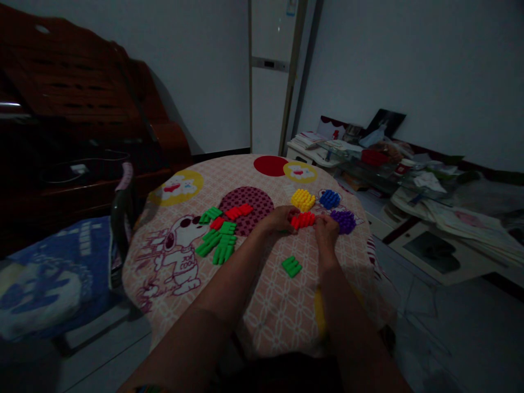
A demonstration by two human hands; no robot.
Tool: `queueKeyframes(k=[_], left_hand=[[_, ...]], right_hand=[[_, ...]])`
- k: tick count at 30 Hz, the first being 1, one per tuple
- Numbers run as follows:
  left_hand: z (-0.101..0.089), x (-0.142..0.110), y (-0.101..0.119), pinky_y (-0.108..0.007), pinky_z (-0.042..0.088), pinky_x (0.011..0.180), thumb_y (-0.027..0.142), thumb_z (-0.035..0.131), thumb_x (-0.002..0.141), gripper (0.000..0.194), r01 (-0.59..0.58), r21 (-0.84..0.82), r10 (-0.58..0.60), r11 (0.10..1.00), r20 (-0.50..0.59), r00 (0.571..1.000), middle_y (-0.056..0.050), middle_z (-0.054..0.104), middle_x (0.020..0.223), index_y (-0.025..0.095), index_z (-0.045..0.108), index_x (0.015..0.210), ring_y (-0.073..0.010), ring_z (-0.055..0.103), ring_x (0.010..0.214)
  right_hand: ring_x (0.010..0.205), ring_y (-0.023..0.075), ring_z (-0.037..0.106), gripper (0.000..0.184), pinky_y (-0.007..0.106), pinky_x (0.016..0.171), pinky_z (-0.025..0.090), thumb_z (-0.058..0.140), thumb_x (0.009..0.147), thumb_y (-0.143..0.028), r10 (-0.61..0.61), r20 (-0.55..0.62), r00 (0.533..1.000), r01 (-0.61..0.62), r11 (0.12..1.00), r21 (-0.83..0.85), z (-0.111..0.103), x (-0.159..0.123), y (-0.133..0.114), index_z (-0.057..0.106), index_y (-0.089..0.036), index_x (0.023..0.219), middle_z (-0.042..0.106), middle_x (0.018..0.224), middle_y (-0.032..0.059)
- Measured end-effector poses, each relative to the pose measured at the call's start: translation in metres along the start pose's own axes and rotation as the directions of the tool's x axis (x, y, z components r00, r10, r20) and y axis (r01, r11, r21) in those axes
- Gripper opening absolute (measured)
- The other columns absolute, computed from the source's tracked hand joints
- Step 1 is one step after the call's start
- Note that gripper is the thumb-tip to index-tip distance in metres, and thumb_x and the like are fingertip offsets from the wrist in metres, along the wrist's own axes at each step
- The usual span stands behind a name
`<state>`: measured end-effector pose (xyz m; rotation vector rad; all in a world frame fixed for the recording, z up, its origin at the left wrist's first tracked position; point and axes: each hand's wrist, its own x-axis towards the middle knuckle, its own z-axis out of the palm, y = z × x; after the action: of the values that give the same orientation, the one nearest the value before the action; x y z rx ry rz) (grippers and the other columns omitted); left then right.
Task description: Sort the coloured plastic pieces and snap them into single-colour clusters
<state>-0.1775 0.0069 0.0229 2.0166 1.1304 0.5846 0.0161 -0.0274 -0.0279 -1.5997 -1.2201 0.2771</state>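
Right of frame centre, left hand point(280, 220) clamping fingers on left end of red blocks point(303, 220); right hand point(328, 232) meeting right end, pinch unclear. Two-ended hold apparently steadying row. Yellow blocks point(303, 200), blue blocks point(329, 198), purple blocks point(344, 222) sitting nearby on surface point(270, 305), colours keeping apart.

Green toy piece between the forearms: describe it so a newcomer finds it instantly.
On the cartoon-patterned tablecloth, look between the left forearm and right forearm. Below the red block row in this view lies a small green toy piece. It lies alone, unlike the green pieces grouped further left.
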Motion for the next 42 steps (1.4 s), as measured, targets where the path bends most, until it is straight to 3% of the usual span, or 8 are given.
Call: queueKeyframes(k=[10,14,19,23,30,34,39,42], left_hand=[[-0.005,0.000,0.003,-0.027,0.053,0.080,0.015,0.072,0.070,0.031,0.004,0.108,0.005,0.994,-0.083,0.997,-0.005,0.075,0.087,0.011,0.077,0.100,-0.0171,0.067,0.079],[-0.007,-0.001,0.004,-0.025,0.052,0.081,0.017,0.065,0.074,0.032,-0.024,0.116,0.031,0.993,-0.062,0.998,-0.006,0.077,0.089,0.011,0.078,0.103,-0.0173,0.068,0.081],[0.005,0.000,0.006,-0.026,0.051,0.085,0.011,0.058,0.072,0.041,-0.064,0.175,0.080,0.982,-0.084,0.993,-0.006,0.077,0.100,0.014,0.078,0.108,-0.0194,0.069,0.090],[0.014,0.001,0.007,-0.028,0.051,0.088,0.009,0.055,0.074,0.041,-0.007,0.223,0.045,0.975,-0.167,0.985,-0.007,0.077,0.097,0.014,0.078,0.107,-0.0212,0.068,0.092],[0.018,0.001,0.012,-0.028,0.051,0.086,0.010,0.057,0.076,0.036,0.028,0.239,0.012,0.971,-0.164,0.986,-0.009,0.077,0.098,0.014,0.077,0.105,-0.0209,0.068,0.090],[0.003,0.000,0.014,-0.028,0.052,0.090,0.009,0.059,0.078,0.040,0.033,0.201,0.006,0.979,-0.191,0.982,-0.012,0.076,0.108,0.011,0.074,0.114,-0.0209,0.069,0.096],[-0.034,-0.007,0.001,-0.031,0.052,0.094,0.010,0.056,0.083,0.043,0.149,0.158,-0.068,0.976,-0.428,0.901,-0.011,0.075,0.112,0.013,0.070,0.122,-0.0215,0.070,0.101],[-0.036,-0.007,-0.008,-0.031,0.050,0.098,0.010,0.053,0.086,0.039,0.214,0.230,-0.093,0.949,-0.445,0.891,-0.013,0.073,0.118,0.012,0.070,0.121,-0.0228,0.068,0.108]], right_hand=[[0.068,0.0215,0.063,0.033,0.031,0.066,0.048,0.045,0.077,-0.038,-0.004,-0.011,1.000,0.004,1.000,0.005,0.001,0.001,-0.001,0.071,-0.017,0.077,0.071,0.074,0.0070],[0.069,0.0210,0.062,0.034,0.030,0.066,0.049,0.046,0.078,-0.039,0.001,0.000,1.000,-0.001,1.000,0.016,0.001,0.001,0.001,0.072,-0.017,0.079,0.071,0.074,0.0066],[0.069,0.0213,0.063,0.034,0.030,0.067,0.049,0.045,0.078,-0.037,0.010,-0.008,1.000,-0.010,1.000,0.000,0.001,0.000,-0.002,0.072,-0.018,0.078,0.071,0.073,0.0060],[0.069,0.0216,0.063,0.035,0.031,0.068,0.048,0.044,0.077,-0.037,0.017,-0.004,1.000,-0.017,1.000,-0.015,0.000,0.000,-0.003,0.073,-0.017,0.080,0.071,0.074,0.0068],[0.070,0.0217,0.063,0.035,0.031,0.068,0.048,0.045,0.078,-0.036,-0.006,0.011,1.000,0.006,1.000,-0.022,0.000,0.000,-0.002,0.074,-0.017,0.080,0.073,0.075,0.0082],[0.071,0.0218,0.064,0.036,0.031,0.068,0.048,0.045,0.078,-0.035,0.015,0.009,1.000,-0.015,1.000,-0.015,0.000,0.000,0.001,0.075,-0.016,0.083,0.073,0.078,0.0083],[0.070,0.0217,0.063,0.036,0.030,0.067,0.048,0.045,0.079,-0.036,0.029,0.012,1.000,-0.029,0.999,-0.016,0.000,0.000,0.000,0.075,-0.016,0.084,0.073,0.077,0.0085],[0.069,0.0215,0.063,0.036,0.030,0.067,0.048,0.045,0.080,-0.036,0.019,0.010,1.000,-0.019,1.000,-0.024,0.000,0.000,-0.001,0.075,-0.016,0.083,0.073,0.076,0.0085]])
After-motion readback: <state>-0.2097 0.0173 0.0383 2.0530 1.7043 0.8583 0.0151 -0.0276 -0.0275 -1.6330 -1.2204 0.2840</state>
